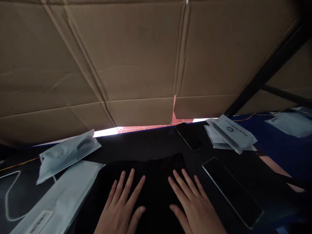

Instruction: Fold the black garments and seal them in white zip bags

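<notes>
My left hand lies flat with its fingers spread on a black cloth. Across from it, my right hand rests on the same cloth, palm down and fingers apart. Neither hand grips anything. The cloth is dark, so its folds and outline are hard to make out. Right of my right hand lies a large phone with a dark screen. Beyond it is a smaller dark phone. Left of my left hand is a long pale plastic packet with a barcode label.
Another pale packet lies at the left, near a white cable. Printed white packets are stacked at the right back. Cardboard walls off the far side. A dark metal bar slants down at the right.
</notes>
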A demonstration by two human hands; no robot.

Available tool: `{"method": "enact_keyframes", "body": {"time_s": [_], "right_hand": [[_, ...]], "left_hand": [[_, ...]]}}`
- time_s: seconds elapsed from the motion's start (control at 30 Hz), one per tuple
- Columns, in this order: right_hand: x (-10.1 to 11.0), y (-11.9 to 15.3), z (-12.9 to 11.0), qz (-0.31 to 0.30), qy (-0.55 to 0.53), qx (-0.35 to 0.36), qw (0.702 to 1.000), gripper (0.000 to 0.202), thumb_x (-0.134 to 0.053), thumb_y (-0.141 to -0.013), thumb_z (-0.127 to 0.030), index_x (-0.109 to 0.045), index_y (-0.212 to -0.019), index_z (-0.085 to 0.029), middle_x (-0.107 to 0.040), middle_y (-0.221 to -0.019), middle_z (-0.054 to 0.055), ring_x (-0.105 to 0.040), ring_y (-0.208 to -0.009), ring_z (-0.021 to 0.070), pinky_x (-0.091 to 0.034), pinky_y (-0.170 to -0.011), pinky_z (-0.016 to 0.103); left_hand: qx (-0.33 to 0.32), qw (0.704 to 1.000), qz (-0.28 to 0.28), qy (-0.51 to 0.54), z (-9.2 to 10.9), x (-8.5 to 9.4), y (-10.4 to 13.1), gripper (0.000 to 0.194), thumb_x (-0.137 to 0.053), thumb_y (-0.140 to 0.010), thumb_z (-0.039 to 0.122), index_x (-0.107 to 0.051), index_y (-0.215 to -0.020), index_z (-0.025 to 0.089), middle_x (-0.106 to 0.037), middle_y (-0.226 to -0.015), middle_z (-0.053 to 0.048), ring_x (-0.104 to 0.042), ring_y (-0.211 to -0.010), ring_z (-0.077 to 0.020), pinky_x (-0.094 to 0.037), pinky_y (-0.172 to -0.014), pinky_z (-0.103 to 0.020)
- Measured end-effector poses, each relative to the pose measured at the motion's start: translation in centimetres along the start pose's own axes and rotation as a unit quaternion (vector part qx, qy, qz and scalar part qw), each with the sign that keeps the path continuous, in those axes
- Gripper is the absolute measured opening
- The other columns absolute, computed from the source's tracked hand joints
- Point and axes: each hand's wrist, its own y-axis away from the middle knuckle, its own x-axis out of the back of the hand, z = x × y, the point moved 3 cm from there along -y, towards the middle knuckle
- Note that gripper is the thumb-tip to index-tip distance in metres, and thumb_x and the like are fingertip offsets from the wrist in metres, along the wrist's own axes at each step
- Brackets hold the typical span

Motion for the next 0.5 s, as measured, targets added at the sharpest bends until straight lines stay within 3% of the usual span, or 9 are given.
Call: {"method": "enact_keyframes", "body": {"time_s": [0.07,0.17,0.27,0.33,0.4,0.5], "right_hand": [[0.8,-0.8,0.5,0.019,-0.018,-0.01,1.0,0.05,-0.063,-0.108,-0.036,-0.063,-0.157,-0.025,-0.065,-0.16,0.007,-0.067,-0.143,0.0356,-0.067,-0.104,0.054],[1.8,-3.6,2.3,0.069,-0.032,-0.096,0.992,0.033,-0.051,-0.114,-0.029,-0.075,-0.137,-0.026,-0.078,-0.139,0.008,-0.077,-0.121,0.028,-0.067,-0.1,0.048],[1.5,-7.0,4.4,0.08,-0.026,-0.138,0.987,0.033,-0.052,-0.112,-0.026,-0.076,-0.134,-0.022,-0.074,-0.14,0.015,-0.071,-0.12,0.0342,-0.063,-0.098,0.059],[1.3,-8.2,5.3,0.077,-0.03,-0.15,0.985,0.027,-0.053,-0.109,-0.022,-0.079,-0.115,-0.02,-0.074,-0.137,0.016,-0.068,-0.12,0.0363,-0.062,-0.094,0.059],[1.9,-7.8,5.5,0.079,-0.042,-0.148,0.985,0.024,-0.054,-0.109,-0.023,-0.078,-0.106,-0.022,-0.074,-0.136,0.013,-0.067,-0.122,0.0349,-0.061,-0.096,0.058],[3.8,-4.7,4.8,0.098,-0.059,-0.131,0.985,0.019,-0.057,-0.111,-0.029,-0.076,-0.109,-0.028,-0.072,-0.139,0.006,-0.067,-0.127,0.0301,-0.06,-0.105,0.054]], "left_hand": [[0.028,0.999,0.003,0.032,-0.5,0.4,-0.9,0.057,-0.049,-0.11,0.035,-0.052,-0.165,0.025,-0.063,-0.164,-0.012,-0.067,-0.144,-0.0392,-0.069,-0.1,-0.055],[0.082,0.994,-0.005,0.068,-1.9,1.0,-3.7,0.045,-0.045,-0.111,0.028,-0.066,-0.151,0.026,-0.076,-0.148,-0.007,-0.078,-0.125,-0.0295,-0.067,-0.098,-0.047],[0.124,0.99,-0.029,0.063,-3.6,0.8,-6.7,0.04,-0.049,-0.111,0.026,-0.069,-0.145,0.022,-0.079,-0.139,-0.01,-0.078,-0.105,-0.0296,-0.063,-0.081,-0.044],[0.135,0.988,-0.042,0.063,-4.5,0.7,-7.7,0.029,-0.055,-0.11,0.027,-0.077,-0.128,0.024,-0.084,-0.118,-0.006,-0.074,-0.093,-0.0286,-0.055,-0.072,-0.04],[0.138,0.988,-0.029,0.067,-5.0,1.4,-7.3,0.023,-0.056,-0.111,0.028,-0.079,-0.112,0.026,-0.083,-0.102,-0.003,-0.071,-0.087,-0.0264,-0.049,-0.071,-0.038],[0.126,0.988,0.025,0.081,-5.4,3.5,-4.4,0.029,-0.05,-0.115,0.033,-0.078,-0.112,0.026,-0.083,-0.104,-0.003,-0.07,-0.087,-0.0239,-0.047,-0.078,-0.04]]}}
